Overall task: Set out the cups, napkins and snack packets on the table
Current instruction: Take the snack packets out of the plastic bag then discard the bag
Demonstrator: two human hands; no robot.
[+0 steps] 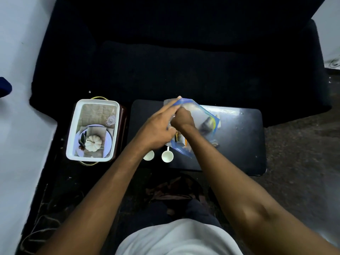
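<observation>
By left hand (158, 126), zip bag (200, 115) is pinched open, likely for access; right hand (182, 119) curled inside, grip unseen; cups (167, 156) at 6 o'clock.

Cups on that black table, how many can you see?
2. One white cup stands by the table's near edge; a second cup sits just left of it, partly under the left forearm. The bag may hide others.

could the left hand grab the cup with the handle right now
Probably yes, but only after letting go: the left hand holds the plastic bag at its edge, so it is busy. The handled cup stands uncovered on the table, just nearer than that hand, with nothing lying over it.
</observation>
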